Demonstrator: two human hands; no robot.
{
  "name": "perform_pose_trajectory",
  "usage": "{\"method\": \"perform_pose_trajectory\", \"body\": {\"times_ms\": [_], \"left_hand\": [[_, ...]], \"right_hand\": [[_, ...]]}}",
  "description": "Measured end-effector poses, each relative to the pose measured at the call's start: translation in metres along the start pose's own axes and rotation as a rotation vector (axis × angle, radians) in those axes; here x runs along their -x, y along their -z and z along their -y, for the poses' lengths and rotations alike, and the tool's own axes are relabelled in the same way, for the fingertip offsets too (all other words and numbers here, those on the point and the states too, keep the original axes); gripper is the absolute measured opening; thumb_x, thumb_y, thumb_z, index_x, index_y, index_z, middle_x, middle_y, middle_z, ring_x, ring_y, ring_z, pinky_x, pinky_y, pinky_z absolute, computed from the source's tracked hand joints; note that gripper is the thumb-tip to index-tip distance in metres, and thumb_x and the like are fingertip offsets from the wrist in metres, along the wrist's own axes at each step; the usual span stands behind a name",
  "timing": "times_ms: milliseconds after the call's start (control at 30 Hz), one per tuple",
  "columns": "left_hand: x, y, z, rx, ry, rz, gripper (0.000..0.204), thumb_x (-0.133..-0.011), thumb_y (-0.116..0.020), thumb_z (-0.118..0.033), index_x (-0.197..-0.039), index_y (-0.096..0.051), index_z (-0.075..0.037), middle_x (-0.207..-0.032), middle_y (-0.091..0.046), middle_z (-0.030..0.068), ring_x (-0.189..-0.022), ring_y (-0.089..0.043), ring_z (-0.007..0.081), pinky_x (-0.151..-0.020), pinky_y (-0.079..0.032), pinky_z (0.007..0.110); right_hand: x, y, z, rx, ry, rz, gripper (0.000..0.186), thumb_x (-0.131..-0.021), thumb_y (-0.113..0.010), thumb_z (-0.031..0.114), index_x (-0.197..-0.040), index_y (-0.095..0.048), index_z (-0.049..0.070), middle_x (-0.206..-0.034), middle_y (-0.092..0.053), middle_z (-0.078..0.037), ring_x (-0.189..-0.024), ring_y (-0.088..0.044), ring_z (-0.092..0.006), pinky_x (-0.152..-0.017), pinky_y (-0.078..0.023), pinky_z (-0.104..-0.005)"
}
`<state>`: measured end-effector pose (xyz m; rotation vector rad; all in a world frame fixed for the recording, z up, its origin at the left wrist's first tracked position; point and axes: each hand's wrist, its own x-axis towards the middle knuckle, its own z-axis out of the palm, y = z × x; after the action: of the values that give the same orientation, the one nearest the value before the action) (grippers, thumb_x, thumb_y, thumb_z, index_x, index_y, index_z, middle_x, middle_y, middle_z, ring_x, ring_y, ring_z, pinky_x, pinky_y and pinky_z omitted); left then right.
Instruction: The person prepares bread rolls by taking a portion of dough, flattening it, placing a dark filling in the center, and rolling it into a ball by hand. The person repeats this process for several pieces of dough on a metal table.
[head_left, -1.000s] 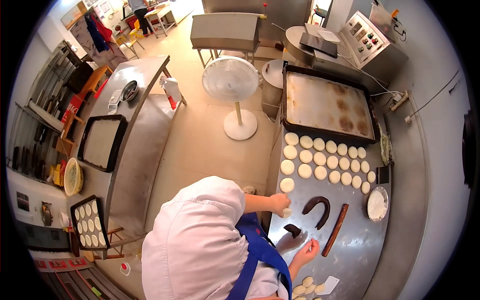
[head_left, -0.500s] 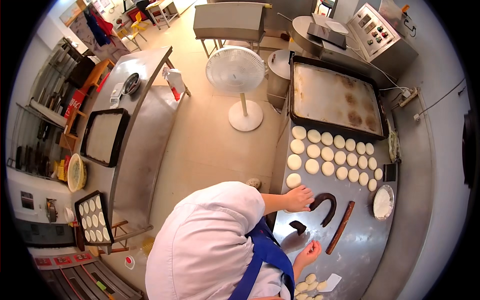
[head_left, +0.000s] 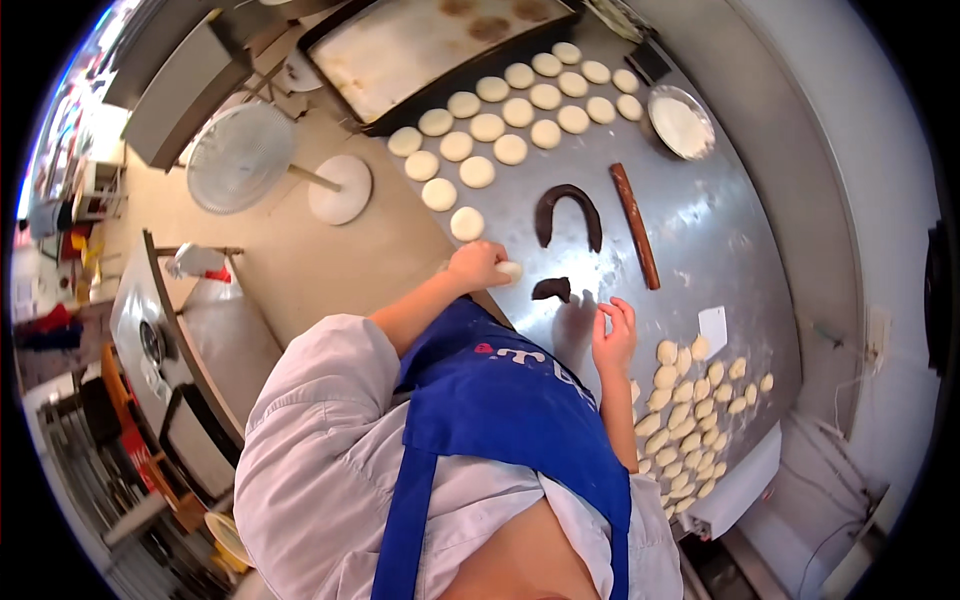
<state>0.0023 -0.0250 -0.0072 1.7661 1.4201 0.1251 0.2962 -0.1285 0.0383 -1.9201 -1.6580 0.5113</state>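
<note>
My left hand (head_left: 479, 265) is at the table's left edge, its fingers closed on a small white dough piece (head_left: 510, 271). Just beyond it lies a round dough disc (head_left: 467, 224), the closest of the rows. My right hand (head_left: 614, 338) hovers above the steel table with fingers apart and nothing visible in them. Between the hands sits a short lump of dark filling (head_left: 551, 289). Farther off, a dark filling rope (head_left: 568, 193) curves like a hook. To its right rests a brown wooden rolling pin (head_left: 636, 226).
Rows of flattened dough discs (head_left: 510, 149) reach toward a large baking tray (head_left: 400, 60). A bowl of white flour (head_left: 682, 122) stands at the far right. Near my right forearm are many small dough pieces (head_left: 682, 425) and a white scraper (head_left: 712, 331). A fan (head_left: 340, 190) stands left on the floor.
The view has swung round, so the table now fills more of it. My left hand has shifted from beside the dark rope to the table edge, where a dough piece shows in its fingers.
</note>
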Motion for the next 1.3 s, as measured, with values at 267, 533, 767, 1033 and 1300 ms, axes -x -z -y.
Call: {"method": "perform_pose_trajectory", "body": {"times_ms": [267, 533, 767, 1033, 1300], "left_hand": [[-0.075, 0.052, 0.021, 0.153, 0.078, -0.296, 0.052, -0.071, -0.077, -0.035, -0.110, -0.061, -0.005, -0.090, -0.068, 0.0132, -0.085, -0.066, 0.0272, -0.077, -0.052, 0.037], [-0.035, 0.057, 0.006, -0.331, -0.197, -0.446, 0.040, -0.079, -0.070, -0.028, -0.112, -0.060, -0.009, -0.108, -0.061, 0.0128, -0.092, -0.062, 0.0331, -0.076, -0.051, 0.042], [0.016, 0.043, -0.027, -0.336, -0.101, -0.172, 0.032, -0.081, -0.068, -0.024, -0.109, -0.062, -0.011, -0.102, -0.064, 0.0060, -0.089, -0.063, 0.0277, -0.071, -0.052, 0.040], [0.018, 0.021, -0.073, -0.337, -0.457, -0.149, 0.028, -0.079, -0.067, -0.020, -0.105, -0.063, -0.010, -0.101, -0.064, 0.0075, -0.091, -0.063, 0.0282, -0.075, -0.051, 0.038], [0.035, 0.013, -0.080, -0.283, -0.453, -0.073, 0.026, -0.077, -0.068, -0.018, -0.102, -0.065, -0.009, -0.098, -0.065, 0.0099, -0.091, -0.063, 0.0297, -0.076, -0.051, 0.039]], "right_hand": [[0.012, 0.009, -0.021, 0.099, -0.012, -0.073, 0.010, -0.082, -0.065, 0.013, -0.089, -0.066, 0.007, -0.107, -0.061, -0.010, -0.094, -0.061, -0.0303, -0.079, -0.051, -0.0382], [0.019, 0.050, -0.129, 0.479, -0.273, -0.252, 0.038, -0.079, -0.068, 0.023, -0.114, -0.058, 0.009, -0.120, -0.056, -0.010, -0.112, -0.052, -0.0299, -0.093, -0.043, -0.0449], [0.024, 0.090, -0.152, 0.638, -0.129, 0.130, 0.056, -0.072, -0.071, 0.022, -0.124, -0.053, 0.013, -0.123, -0.053, -0.010, -0.116, -0.049, -0.0282, -0.094, -0.042, -0.0419], [0.043, 0.105, -0.156, 0.678, -0.128, 0.182, 0.040, -0.068, -0.073, 0.016, -0.105, -0.060, 0.012, -0.113, -0.056, -0.005, -0.104, -0.055, -0.0235, -0.081, -0.049, -0.0368], [0.043, 0.103, -0.116, 0.258, -0.104, -0.529, 0.026, -0.075, -0.072, 0.016, -0.097, -0.059, 0.010, -0.093, -0.061, -0.009, -0.091, -0.058, -0.0287, -0.070, -0.049, -0.0394]]}}
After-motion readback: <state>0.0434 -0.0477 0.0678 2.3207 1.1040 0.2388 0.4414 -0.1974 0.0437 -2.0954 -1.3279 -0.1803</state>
